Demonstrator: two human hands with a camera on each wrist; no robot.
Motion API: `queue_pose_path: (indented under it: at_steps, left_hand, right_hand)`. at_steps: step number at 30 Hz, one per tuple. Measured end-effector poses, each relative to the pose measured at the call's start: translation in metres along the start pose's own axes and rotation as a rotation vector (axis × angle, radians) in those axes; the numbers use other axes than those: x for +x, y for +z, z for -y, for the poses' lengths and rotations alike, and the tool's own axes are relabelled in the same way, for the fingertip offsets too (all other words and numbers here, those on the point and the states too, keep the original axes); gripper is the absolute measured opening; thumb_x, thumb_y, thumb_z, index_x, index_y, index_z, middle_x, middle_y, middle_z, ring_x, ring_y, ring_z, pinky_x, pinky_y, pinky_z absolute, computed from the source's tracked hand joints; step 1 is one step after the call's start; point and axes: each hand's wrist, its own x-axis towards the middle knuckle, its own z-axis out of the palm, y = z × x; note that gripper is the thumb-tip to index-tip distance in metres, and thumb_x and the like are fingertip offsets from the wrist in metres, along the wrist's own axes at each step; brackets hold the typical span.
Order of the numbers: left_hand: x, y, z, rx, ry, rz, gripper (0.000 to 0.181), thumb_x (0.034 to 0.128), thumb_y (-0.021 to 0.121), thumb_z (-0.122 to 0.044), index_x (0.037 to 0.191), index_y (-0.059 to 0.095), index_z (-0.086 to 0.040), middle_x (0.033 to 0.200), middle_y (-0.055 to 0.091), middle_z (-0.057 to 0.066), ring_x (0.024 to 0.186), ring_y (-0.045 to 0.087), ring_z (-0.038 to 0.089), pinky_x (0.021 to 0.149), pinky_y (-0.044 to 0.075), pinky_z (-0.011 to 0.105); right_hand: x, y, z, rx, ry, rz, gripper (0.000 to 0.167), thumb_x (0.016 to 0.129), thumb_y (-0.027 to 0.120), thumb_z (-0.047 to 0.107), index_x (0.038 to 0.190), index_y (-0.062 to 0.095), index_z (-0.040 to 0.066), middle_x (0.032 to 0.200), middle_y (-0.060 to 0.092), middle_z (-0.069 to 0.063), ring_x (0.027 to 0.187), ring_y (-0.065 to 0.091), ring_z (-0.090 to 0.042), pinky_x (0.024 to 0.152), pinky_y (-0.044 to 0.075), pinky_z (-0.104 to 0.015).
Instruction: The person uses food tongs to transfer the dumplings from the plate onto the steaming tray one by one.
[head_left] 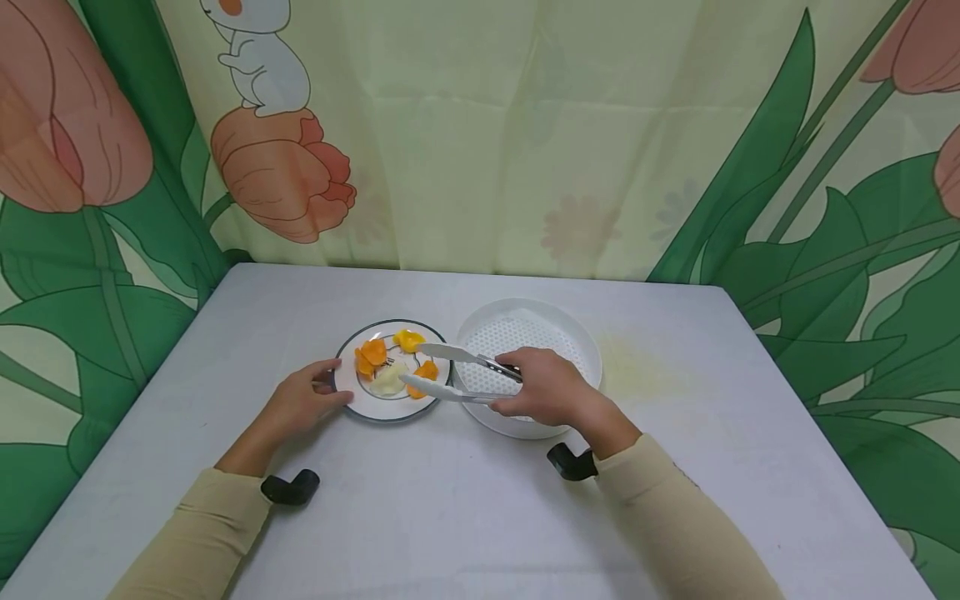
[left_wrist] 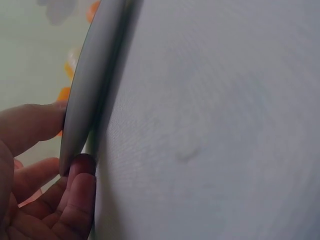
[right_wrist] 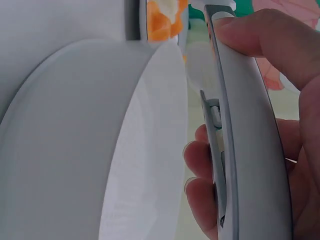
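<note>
Steady the white plate (head_left: pixel 384 412) with the left hand (head_left: pixel 303 400), pinched on its left rim, and work the tongs (head_left: pixel 450 353) with the right hand (head_left: pixel 546 385), clamped round their handle with the tips spread apart over the food. Judging by the pose, best to treat this as lining up a pick: aim first at the orange piece (head_left: pixel 427 368) on the plate's right, apparently between the two tong arms (height above it hard to tell from overhead). Lower both tips to either side, squeeze lightly, and lift straight up, so as not to drag the pale piece (head_left: pixel 388 380) along. Leave the yellow piece (head_left: pixel 409 340) toward the far rim and the orange cluster (head_left: pixel 371 356) on the left undisturbed.

For room, mind the round white dish (head_left: pixel 517 329) with its perforated base, close beside the plate's right rim and partly beneath the right hand; lift past its raised wall before swinging sideways. Contact between plate and dish: impossible to tell. Use the bare near side of the surface (head_left: pixel 420 517) for wider moves, staying short of the far edge and the patterned curtain (head_left: pixel 465 150) behind.
</note>
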Motion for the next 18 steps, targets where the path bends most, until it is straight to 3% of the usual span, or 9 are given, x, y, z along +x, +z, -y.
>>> queue_pose_path:
  at_steps: [18]
  left_hand:
    - [0.001, -0.001, 0.001, -0.010, -0.008, 0.001, 0.073, 0.0923, 0.072, -0.029, 0.152, 0.039, -0.003, 0.137, 0.052, 0.029, 0.124, 0.050, 0.044, 0.099, 0.049, 0.053]
  right_hand:
    - [0.024, 0.004, 0.034, -0.099, 0.022, 0.073, 0.060, 0.083, 0.077, 0.041, 0.133, 0.065, 0.010, 0.115, 0.069, -0.003, 0.095, 0.058, -0.020, 0.075, 0.051, -0.035]
